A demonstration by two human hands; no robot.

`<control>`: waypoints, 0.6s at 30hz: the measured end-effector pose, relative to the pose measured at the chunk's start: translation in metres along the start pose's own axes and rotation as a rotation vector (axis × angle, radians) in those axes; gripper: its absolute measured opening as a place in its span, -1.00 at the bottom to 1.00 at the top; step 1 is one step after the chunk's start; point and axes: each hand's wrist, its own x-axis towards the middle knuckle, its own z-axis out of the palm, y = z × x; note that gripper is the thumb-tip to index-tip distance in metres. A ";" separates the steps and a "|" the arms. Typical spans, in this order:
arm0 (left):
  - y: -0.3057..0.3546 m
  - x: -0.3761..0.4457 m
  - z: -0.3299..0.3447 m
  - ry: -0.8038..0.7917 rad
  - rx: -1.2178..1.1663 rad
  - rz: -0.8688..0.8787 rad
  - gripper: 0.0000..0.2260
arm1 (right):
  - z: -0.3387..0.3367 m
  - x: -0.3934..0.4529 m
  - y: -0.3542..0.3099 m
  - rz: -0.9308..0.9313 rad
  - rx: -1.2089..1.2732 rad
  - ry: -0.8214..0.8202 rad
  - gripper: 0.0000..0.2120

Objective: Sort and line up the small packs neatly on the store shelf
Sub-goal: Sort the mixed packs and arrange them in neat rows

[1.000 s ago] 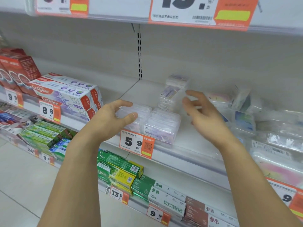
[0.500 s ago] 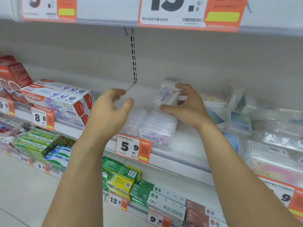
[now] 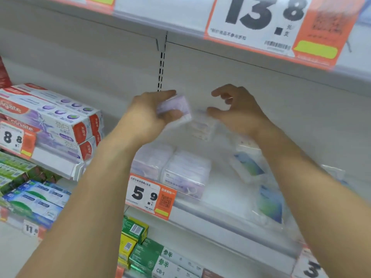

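Note:
My left hand (image 3: 147,115) grips a small clear pack with a lilac label (image 3: 174,106), held above the white shelf (image 3: 226,215). My right hand (image 3: 239,111) hovers just to the right of it, fingers curled and apart, holding nothing. Between and below the hands another small clear pack (image 3: 201,129) stands further back on the shelf. Two clear lilac packs (image 3: 184,173) sit side by side at the shelf front, behind the 5.9 price tag (image 3: 150,195). The picture is blurred by motion.
Loose clear packs with blue-green labels (image 3: 251,167) lie untidily at the right of the shelf. Toothpaste boxes (image 3: 60,121) are stacked on the left. Green boxes (image 3: 140,247) fill the shelf below. The upper shelf edge with a 13.8 tag (image 3: 267,25) hangs overhead.
The small lilac pack that my right hand held has passed to my left hand, which has closed on it. My right hand has let go and opened. The view has moved closer and upward.

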 end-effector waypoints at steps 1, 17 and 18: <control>-0.004 0.000 0.001 0.004 -0.015 0.002 -0.52 | 0.001 0.018 0.008 0.077 -0.041 -0.018 -0.59; -0.027 0.005 0.014 -0.203 0.060 -0.003 -0.70 | 0.017 0.015 0.051 0.441 0.420 -0.469 -0.59; -0.027 0.006 0.015 -0.188 0.062 -0.006 -0.71 | 0.016 0.011 0.051 0.405 0.430 -0.426 -0.57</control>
